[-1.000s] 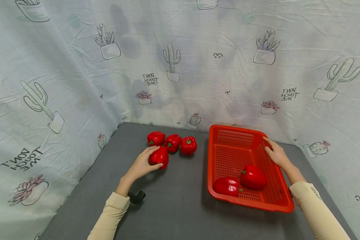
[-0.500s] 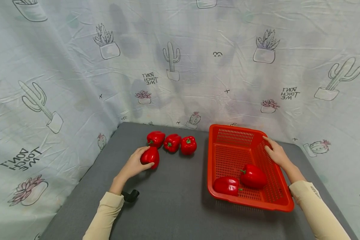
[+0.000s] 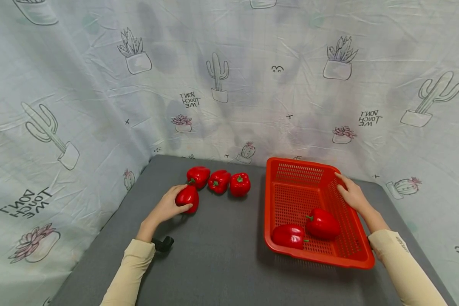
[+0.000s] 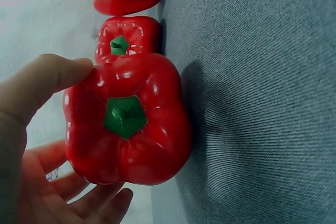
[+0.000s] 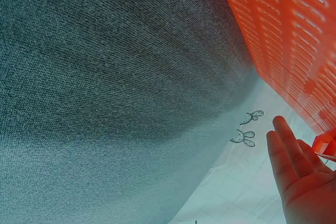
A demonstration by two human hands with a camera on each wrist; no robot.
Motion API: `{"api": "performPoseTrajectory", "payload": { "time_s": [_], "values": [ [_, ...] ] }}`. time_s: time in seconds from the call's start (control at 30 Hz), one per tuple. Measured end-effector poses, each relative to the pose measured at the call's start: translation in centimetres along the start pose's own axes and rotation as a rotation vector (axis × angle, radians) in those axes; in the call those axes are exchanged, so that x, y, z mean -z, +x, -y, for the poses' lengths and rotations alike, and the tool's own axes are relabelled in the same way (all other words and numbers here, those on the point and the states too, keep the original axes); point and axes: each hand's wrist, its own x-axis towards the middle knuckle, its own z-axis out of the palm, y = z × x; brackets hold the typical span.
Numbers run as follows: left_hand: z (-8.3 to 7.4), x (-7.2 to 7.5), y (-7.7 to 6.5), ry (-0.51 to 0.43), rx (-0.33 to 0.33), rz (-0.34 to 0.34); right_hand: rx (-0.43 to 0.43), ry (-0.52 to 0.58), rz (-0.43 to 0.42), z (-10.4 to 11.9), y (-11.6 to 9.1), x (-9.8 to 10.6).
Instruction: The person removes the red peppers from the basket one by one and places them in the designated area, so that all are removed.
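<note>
My left hand (image 3: 166,208) holds a glossy red bell pepper (image 3: 188,199) at the left of the table, thumb on one side and fingers on the other. In the left wrist view, the green stem of this bell pepper (image 4: 84,150) faces the camera. Just behind it, three more red bell peppers (image 3: 198,176) lie in a row. At the right stands an orange-red plastic basket (image 3: 268,204) with two red bell peppers (image 3: 323,224) inside. My right hand (image 3: 353,196) rests at its right rim; in the right wrist view several fingers (image 5: 283,153) extend straight outside the wall.
The grey tabletop (image 3: 222,255) runs up to a pale curtain (image 3: 252,85) printed with cacti, at the back and sides. A black curved piece (image 3: 163,244) shows beside my left wrist. Bare table lies between the left hand and the basket.
My left hand has moved left with the bell pepper, away from the ones in the row behind. The right hand and basket have stayed in place.
</note>
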Motion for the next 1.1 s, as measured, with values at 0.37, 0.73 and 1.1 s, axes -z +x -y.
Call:
{"api": "performPoseTrajectory", "payload": {
  "time_s": [0.37, 0.73, 1.1],
  "values": [
    [-0.3, 0.3, 0.5, 0.025, -0.013, 0.032, -0.010, -0.009, -0.003, 0.0, 0.0, 0.0],
    [-0.4, 0.7, 0.8, 0.031, -0.006, 0.052, -0.010, -0.010, -0.007, 0.0, -0.1, 0.0],
    [-0.1, 1.0, 1.1, 0.039, -0.026, 0.051, -0.022, 0.001, 0.018, -0.1, 0.1, 0.0]
  ]
}}
